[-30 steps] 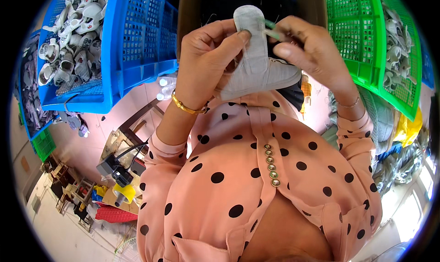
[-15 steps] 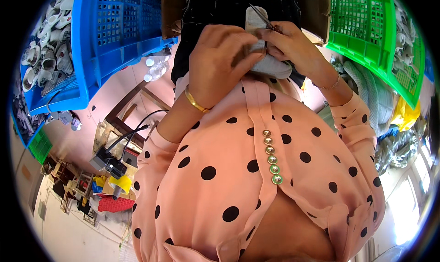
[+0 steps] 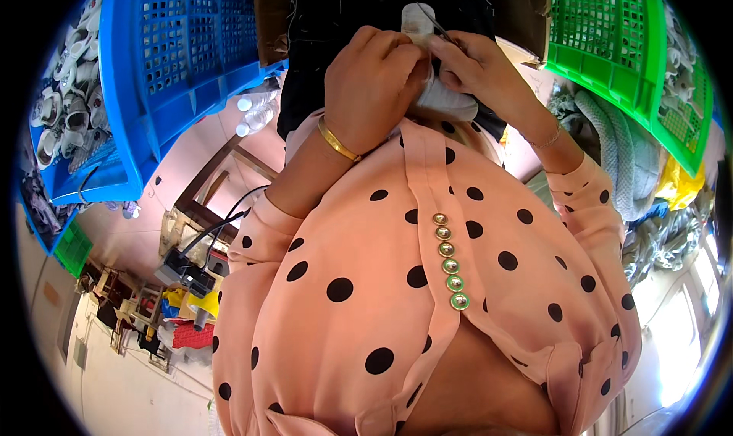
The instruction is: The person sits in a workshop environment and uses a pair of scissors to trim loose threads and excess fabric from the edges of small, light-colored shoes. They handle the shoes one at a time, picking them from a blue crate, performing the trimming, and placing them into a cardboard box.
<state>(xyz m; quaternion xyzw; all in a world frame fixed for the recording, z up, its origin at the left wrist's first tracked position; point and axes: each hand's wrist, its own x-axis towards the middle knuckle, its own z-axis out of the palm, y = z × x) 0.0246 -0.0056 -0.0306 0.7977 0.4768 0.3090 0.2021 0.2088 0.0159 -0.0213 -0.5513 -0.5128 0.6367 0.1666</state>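
Nearest, a pink blouse (image 3: 359,230) with black dots is covering the person's front, its metal buttons (image 3: 447,250) running down the middle. A gold bracelet (image 3: 336,140) is circling the left wrist.

Beyond the blouse, the left hand (image 3: 374,88) is bending over a pale shoe upper (image 3: 447,102); its fingers are curling close together against it, but their tips are hidden, so whether they are pinching it cannot be told. The right hand (image 3: 479,77) is closing its fingers around a slender dark tool (image 3: 437,24), whose pointed end is lying across the upper's raised tongue (image 3: 418,17). The upper is sitting between the two hands, above a black cloth (image 3: 328,16) that is carrying loose pale threads.

On the left, a blue crate (image 3: 126,62) is holding a heap of white shoe pieces (image 3: 76,111); on the right, a green crate (image 3: 650,54) is holding similar pale pieces (image 3: 676,73). Clear bottles (image 3: 257,115) are resting near the blue crate's lower edge. Below the green crate, a yellow bag (image 3: 678,184) is lying beside grey material (image 3: 611,153).

Farthest off, a red item (image 3: 192,334) is showing at lower left, and a window (image 3: 678,352) is glaring at lower right.
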